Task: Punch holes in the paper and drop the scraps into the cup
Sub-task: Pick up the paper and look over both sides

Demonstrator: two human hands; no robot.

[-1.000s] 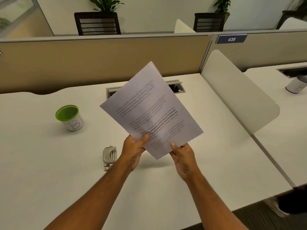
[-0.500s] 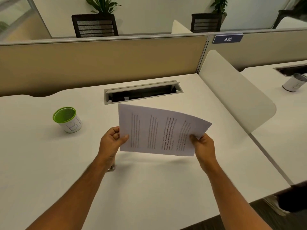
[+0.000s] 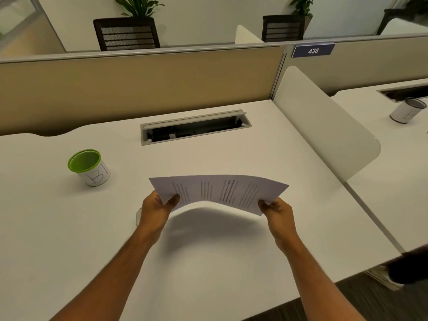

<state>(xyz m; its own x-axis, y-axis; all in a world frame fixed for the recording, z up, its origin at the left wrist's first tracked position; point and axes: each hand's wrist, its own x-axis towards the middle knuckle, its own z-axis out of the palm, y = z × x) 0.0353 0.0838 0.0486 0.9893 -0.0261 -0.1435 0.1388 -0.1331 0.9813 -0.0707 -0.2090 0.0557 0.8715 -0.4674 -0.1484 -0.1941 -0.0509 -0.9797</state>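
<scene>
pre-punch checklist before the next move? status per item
1. Paper held at both ends, left hand and right hand: ok.
2. Paper flat enough to feed into a punch: not ok, it bows upward in the middle, off the desk.
3. Hole punch in reach: cannot tell, only a pale sliver shows behind the left hand.
4. A hand free to work the punch: not ok, both grip the paper.
5. Green-rimmed cup upright, mouth open: ok.
6. Holes already punched: cannot tell.
</scene>
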